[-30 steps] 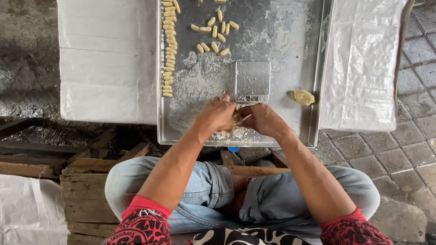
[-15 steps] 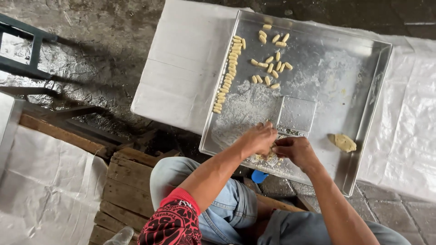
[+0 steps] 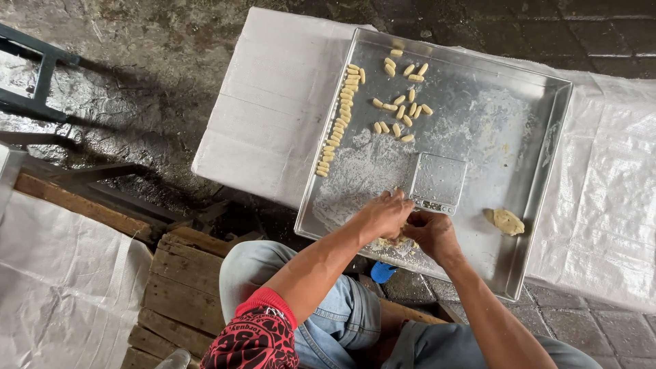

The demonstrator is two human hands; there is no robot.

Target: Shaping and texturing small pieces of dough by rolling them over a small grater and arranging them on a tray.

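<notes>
On wet pavement, both hands, left [image 3: 384, 216] and right [image 3: 429, 232], pinch dough [image 3: 395, 242], its axis hidden

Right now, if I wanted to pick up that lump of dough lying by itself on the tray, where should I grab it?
Pinch the lump of dough across its narrow middle, coming straight down from above. It lies flat on the metal tray with bare metal all round, so nothing blocks your fingers. It looks soft, so probably squeeze gently. Both hands, the left hand and the right hand, are busy elsewhere.
</notes>
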